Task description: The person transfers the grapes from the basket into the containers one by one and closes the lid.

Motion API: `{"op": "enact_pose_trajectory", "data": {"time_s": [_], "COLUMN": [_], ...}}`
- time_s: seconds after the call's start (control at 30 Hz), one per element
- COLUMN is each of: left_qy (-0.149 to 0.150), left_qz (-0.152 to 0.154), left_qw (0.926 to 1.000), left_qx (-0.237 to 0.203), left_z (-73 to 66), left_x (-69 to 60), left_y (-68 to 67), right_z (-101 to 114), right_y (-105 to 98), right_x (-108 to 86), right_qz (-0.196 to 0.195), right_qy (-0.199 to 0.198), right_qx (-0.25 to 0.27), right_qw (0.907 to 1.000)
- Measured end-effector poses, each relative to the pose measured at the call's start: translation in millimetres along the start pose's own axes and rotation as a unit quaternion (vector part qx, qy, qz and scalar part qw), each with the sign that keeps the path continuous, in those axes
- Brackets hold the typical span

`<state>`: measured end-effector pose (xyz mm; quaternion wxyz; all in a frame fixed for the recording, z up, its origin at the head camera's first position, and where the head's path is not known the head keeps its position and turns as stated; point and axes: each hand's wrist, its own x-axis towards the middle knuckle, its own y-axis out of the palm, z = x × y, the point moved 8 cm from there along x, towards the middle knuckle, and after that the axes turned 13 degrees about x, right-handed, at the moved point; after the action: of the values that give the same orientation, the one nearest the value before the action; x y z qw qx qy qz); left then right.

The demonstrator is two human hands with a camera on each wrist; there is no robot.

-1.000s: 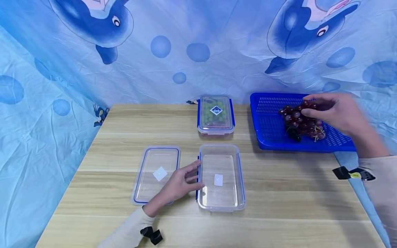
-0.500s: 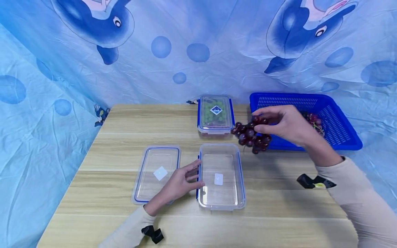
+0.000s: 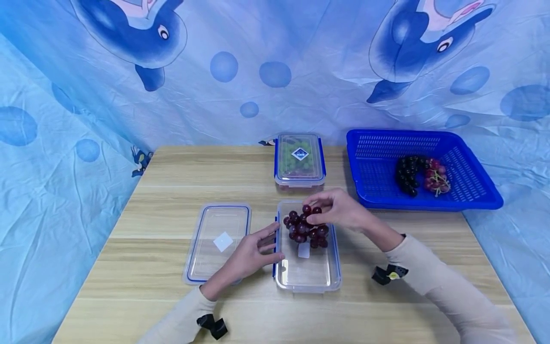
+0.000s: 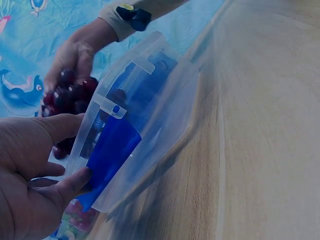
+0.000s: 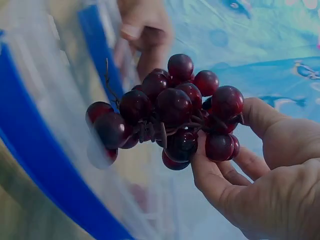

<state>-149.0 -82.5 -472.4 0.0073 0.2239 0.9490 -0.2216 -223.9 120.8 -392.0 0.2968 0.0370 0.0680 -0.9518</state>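
Observation:
My right hand (image 3: 339,208) pinches a bunch of dark red grapes (image 3: 301,229) over the far half of a clear lidless food container (image 3: 309,274). In the right wrist view the grapes (image 5: 172,107) hang between thumb and fingers, with the stem showing. Whether they touch the container's floor I cannot tell. My left hand (image 3: 251,253) rests against the container's left side, fingers fairly straight and spread. The left wrist view has its fingertips at the rim and the blue side clip (image 4: 112,150). A clear lid (image 3: 215,263) with a blue seal lies flat left of the container.
A blue basket (image 3: 361,191) at the back right holds black grapes (image 3: 405,174) and a smaller red bunch (image 3: 436,177). Behind the open container stands a closed one (image 3: 300,169) with green grapes inside. A blue dolphin-print curtain (image 3: 275,110) hangs behind the wooden table (image 3: 142,239).
My right hand has lifted the dark red grapes out of the basket and carried them left and nearer, over the open container. My left hand has stayed in place.

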Motion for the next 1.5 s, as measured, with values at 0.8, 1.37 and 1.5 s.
{"op": "enact_pose_trajectory", "data": {"time_s": [0.8,1.37,1.5], "left_qy": [0.007,0.014,0.014], "left_qz": [-0.003,-0.001,-0.001], "left_qw": [0.9999,0.9999,0.9999], "left_qx": [-0.007,-0.006,-0.002], "left_z": [-2.0,-3.0,-3.3], "left_x": [0.0,0.5,0.1], "left_y": [-1.5,1.2,0.8], "right_z": [-10.8,-28.8,-32.9], "right_y": [13.6,7.3,14.9], "right_x": [7.4,18.1,18.3], "right_qz": [-0.004,-0.049,-0.026], "right_qy": [-0.103,-0.111,-0.088], "right_qx": [-0.329,-0.203,-0.266], "right_qw": [0.9388,0.9715,0.9595]}}
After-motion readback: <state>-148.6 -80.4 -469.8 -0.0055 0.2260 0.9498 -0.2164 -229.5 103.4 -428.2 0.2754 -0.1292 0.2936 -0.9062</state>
